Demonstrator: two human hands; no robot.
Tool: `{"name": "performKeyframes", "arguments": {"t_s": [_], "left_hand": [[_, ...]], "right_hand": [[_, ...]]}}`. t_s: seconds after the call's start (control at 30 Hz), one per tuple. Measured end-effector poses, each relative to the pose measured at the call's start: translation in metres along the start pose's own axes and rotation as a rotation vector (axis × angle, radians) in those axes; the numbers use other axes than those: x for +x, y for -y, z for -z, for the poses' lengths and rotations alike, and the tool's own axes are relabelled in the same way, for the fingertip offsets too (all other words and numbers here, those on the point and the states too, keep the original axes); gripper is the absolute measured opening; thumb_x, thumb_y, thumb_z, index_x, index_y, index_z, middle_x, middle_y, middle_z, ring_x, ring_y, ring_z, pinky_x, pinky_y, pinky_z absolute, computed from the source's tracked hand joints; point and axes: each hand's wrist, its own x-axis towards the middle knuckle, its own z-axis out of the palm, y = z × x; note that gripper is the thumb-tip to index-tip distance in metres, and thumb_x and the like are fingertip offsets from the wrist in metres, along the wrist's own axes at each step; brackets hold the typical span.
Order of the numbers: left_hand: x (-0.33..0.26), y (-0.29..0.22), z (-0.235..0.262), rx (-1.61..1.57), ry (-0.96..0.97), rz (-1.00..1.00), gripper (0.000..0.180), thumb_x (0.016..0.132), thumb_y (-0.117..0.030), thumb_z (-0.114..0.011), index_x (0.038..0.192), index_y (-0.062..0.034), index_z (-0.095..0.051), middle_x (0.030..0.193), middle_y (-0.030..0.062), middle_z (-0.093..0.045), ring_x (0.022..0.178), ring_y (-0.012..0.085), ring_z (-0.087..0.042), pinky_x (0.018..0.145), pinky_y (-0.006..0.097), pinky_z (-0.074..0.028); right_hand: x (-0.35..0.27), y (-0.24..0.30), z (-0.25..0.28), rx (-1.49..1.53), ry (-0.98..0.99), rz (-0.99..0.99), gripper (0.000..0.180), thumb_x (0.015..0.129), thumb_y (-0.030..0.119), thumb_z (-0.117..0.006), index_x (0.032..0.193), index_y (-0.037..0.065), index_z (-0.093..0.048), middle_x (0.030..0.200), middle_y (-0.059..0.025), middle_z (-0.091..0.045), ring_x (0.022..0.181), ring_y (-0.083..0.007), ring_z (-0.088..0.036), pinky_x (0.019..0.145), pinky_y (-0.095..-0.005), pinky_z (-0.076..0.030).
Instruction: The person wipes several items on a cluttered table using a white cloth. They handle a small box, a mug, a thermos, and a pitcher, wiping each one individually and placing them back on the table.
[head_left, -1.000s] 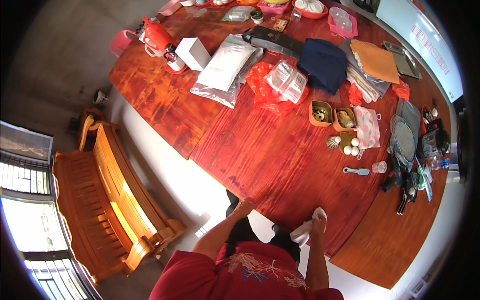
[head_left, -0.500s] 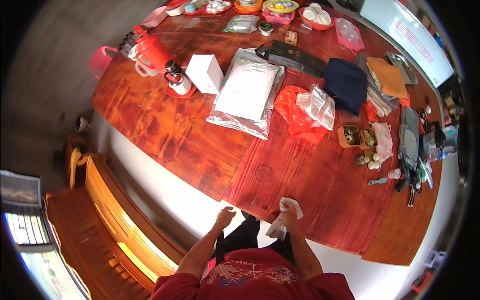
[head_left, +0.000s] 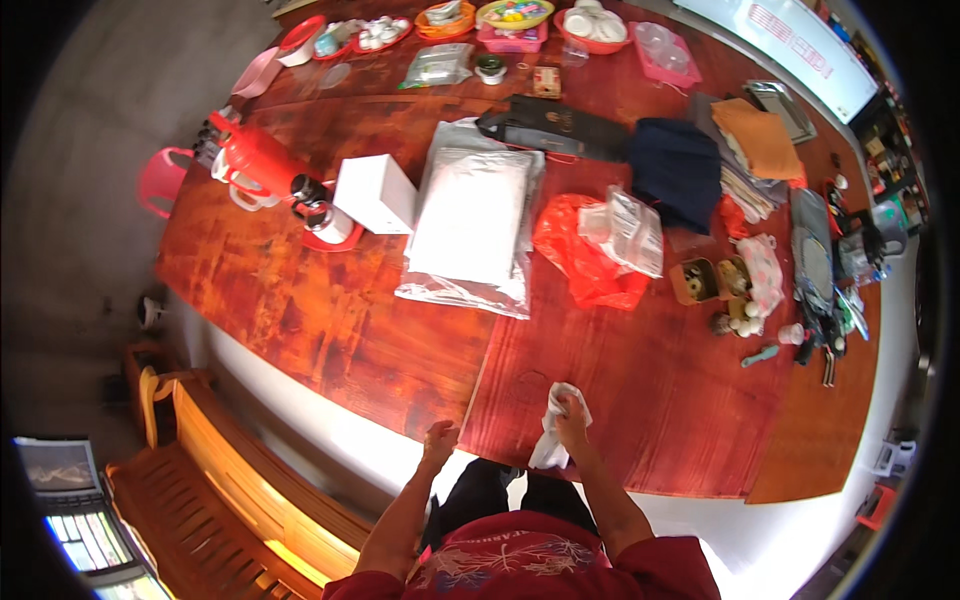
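Note:
My right hand (head_left: 571, 424) is closed on a crumpled white cloth (head_left: 547, 447), over the near edge of the red-brown wooden table (head_left: 640, 400). The cloth's upper end bulges above my fingers and its lower end hangs toward my lap. My left hand (head_left: 439, 441) holds nothing; its fingers are loosely bent and apart, at the table's near edge left of the board seam. Farther in, the nearest things are a clear plastic packet with white contents (head_left: 468, 225) and a red plastic bag (head_left: 580, 255) with a clear package (head_left: 625, 235) on it.
At the left stand a red thermos jug (head_left: 262, 160), a small flask (head_left: 322, 215) and a white box (head_left: 376, 194). Folded dark blue cloth (head_left: 675, 170), small brown boxes (head_left: 695, 281) and a green-handled tool (head_left: 760, 356) lie right. A wooden bench (head_left: 215, 500) stands lower left.
My right hand has brought the cloth farther onto the table from its near edge. My left hand has come closer to the table's edge. The whole view has shifted slightly.

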Motion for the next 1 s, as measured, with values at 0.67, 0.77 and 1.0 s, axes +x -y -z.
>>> {"name": "performKeyframes", "arguments": {"t_s": [0.67,0.77,1.0], "left_hand": [[0.180,-0.418,0.140,0.575,-0.654,-0.495,0.129,0.049,-0.054,-0.081,0.140,-0.0022,-0.006,0.135,0.0187,-0.026,0.124,0.0367,-0.028,0.095,0.050,-0.037],[0.182,-0.414,0.141,0.595,-0.629,-0.418,0.130,0.048,-0.054,-0.081,0.140,-0.0023,-0.005,0.129,0.0178,-0.030,0.119,0.0360,-0.032,0.093,0.049,-0.039],[0.181,-0.390,0.164,0.494,-0.642,-0.625,0.118,0.050,-0.039,-0.078,0.137,0.0049,-0.012,0.121,0.0235,-0.033,0.113,0.0386,-0.033,0.095,0.046,-0.037]], "right_hand": [[-0.109,0.069,-0.110,0.170,-0.175,-0.471,0.032,0.074,0.003,-0.050,0.105,0.006,-0.049,0.090,-0.0117,-0.058,0.084,-0.0219,-0.057,0.071,-0.0333,-0.047],[-0.132,0.081,-0.127,0.177,-0.210,-0.521,0.029,0.074,0.006,-0.054,0.102,0.005,-0.051,0.085,-0.0110,-0.060,0.079,-0.0202,-0.058,0.066,-0.0340,-0.048],[-0.137,0.122,-0.117,0.297,-0.321,-0.530,0.034,0.073,0.004,-0.055,0.107,0.003,-0.052,0.091,-0.0109,-0.059,0.085,-0.0203,-0.058,0.071,-0.0335,-0.049]]}}
